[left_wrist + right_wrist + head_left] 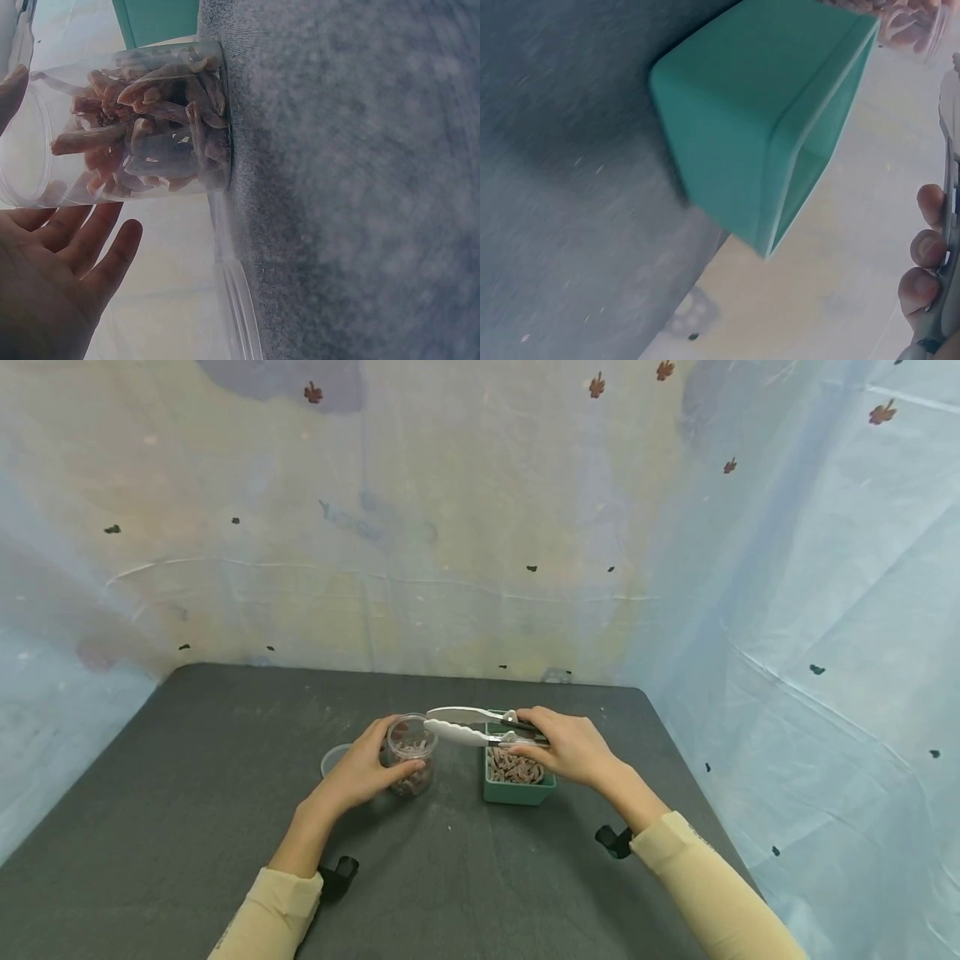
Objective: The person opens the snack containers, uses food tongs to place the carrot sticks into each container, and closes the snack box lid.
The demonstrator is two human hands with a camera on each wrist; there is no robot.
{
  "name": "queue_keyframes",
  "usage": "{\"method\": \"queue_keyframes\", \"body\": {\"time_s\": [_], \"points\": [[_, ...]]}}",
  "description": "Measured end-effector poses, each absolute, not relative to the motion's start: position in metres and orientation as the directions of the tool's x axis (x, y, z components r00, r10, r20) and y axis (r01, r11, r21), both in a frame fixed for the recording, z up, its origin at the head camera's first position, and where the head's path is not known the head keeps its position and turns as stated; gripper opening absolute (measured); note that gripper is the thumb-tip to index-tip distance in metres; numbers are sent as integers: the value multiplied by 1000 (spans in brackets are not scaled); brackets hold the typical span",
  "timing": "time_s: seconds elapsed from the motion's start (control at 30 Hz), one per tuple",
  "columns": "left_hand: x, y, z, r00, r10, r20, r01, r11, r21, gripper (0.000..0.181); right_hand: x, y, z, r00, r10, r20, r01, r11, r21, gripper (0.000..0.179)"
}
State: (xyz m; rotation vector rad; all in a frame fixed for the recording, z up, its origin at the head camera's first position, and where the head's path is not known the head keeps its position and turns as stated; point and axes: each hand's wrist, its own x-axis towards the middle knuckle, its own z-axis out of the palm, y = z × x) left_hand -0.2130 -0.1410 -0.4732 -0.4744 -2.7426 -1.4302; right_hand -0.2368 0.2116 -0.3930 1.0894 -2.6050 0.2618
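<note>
Toward the table's (450, 877) far edge stands a clear, round jar (412, 732) in the left hand's (363, 772) grip, brownish, leathery, twisted strips (161, 124) heaped inside. The right hand (572, 747) holds tongs (457, 733), their white scalloped heads parted beside the jar's mouth. Similar strips lie in a round-cornered green box (519, 793) rightward. Backdrop (465, 627) lettering (350, 522) perhaps begins with Y; the rest is too faint.
</note>
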Motion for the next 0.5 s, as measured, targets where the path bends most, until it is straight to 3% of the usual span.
{"method": "queue_keyframes", "body": {"time_s": [0.5], "points": [[-212, -139, -472, -959, 253, 126, 250, 553, 795, 95, -230, 263, -394, -741, -608, 285, -637, 771, -9, 63]]}}
